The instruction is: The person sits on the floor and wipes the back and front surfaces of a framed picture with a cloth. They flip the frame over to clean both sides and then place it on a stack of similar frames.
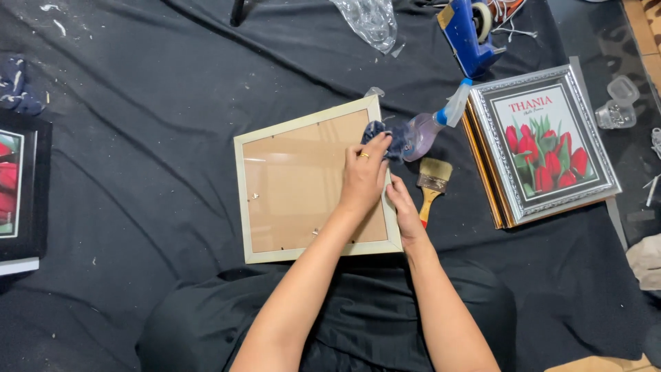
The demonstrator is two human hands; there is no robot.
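Note:
A pale cream picture frame (289,186) with a brown panel lies flat on the black cloth in front of me. My left hand (363,176), a ring on one finger, presses a dark blue rag (394,143) onto the frame's upper right corner. My right hand (406,210) rests against the frame's right edge, fingers along the moulding, steadying it. Both forearms reach out over my black-clothed lap.
A clear spray bottle (427,131) and a paintbrush (432,182) lie just right of the frame. Further right is a stack of frames (544,145) topped by a silver one with red tulips. A blue tape dispenser (471,34), crumpled plastic (372,21) and a black frame (21,193) lie around.

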